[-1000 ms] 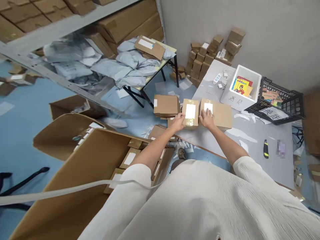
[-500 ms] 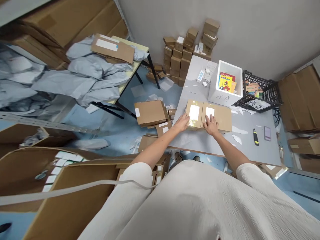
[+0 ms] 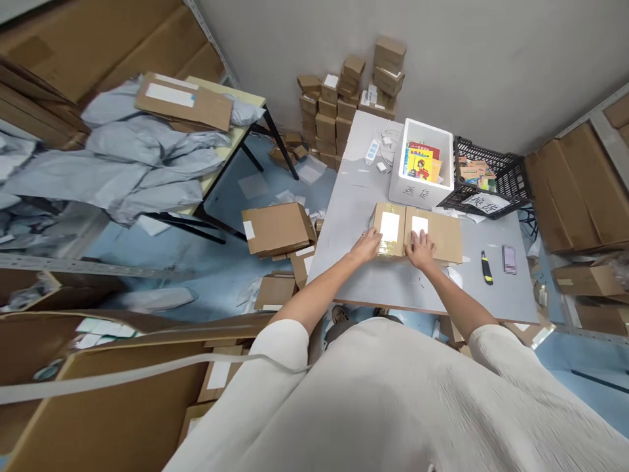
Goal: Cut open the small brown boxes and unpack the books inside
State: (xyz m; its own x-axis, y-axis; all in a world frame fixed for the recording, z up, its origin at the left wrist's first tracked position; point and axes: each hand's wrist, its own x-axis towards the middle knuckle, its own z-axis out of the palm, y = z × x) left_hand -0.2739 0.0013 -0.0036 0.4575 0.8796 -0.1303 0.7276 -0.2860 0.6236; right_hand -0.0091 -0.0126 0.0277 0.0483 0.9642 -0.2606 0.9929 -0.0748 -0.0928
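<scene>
Two taped cardboard boxes lie side by side on the grey table, each with a white label on top. Against the near left edge of the left box [image 3: 390, 213] rests my left hand [image 3: 367, 245], fingers stretched out and touching the cardboard. My right hand [image 3: 421, 250] lies spread over the near edge of the right box [image 3: 445, 236], close to the seam between the boxes. Its fingertips reach the label. Neither hand is wrapped around a box. To the right are a black and yellow utility knife [image 3: 486, 267] and a phone [image 3: 510, 259].
Behind the boxes stand a white foam box [image 3: 420, 191] with booklets and a black crate [image 3: 515, 190]. A power strip [image 3: 372, 151] sits at the table's back left. Cartons [image 3: 278, 228] crowd the floor to my left; grey mailer bags [image 3: 142, 157] cover another table.
Both boxes have slid right across the table, with my hands moving along on them. A loose paper scrap by the right box is now partly covered. The camera view has shifted to the right.
</scene>
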